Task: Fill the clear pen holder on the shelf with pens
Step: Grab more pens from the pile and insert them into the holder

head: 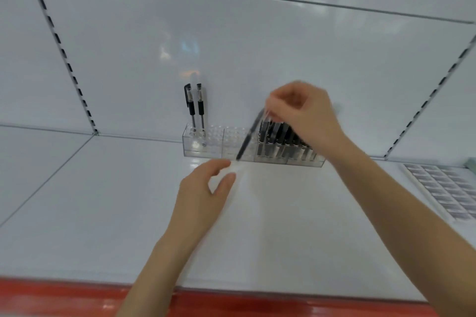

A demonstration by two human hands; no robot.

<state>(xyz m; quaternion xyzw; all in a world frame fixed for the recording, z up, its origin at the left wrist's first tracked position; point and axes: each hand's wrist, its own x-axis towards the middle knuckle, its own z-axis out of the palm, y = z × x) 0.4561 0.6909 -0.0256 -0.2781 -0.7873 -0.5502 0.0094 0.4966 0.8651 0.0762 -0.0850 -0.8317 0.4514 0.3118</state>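
Two pens [195,107] stand at the clear pen holder's [253,145] left end on the shelf [103,201]. Left hand [206,188] pinches a slanted pen [248,136]; we judge it needs seating mid-holder. Right hand [304,113] closes on packed pens [280,140]; blur hides its fingertips.

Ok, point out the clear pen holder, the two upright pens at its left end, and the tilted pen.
clear pen holder [233,145]: head view, empty middle section.
two upright pens [195,105]: head view, black grip bands.
tilted pen [248,136]: head view, mid-barrel, between the hands.
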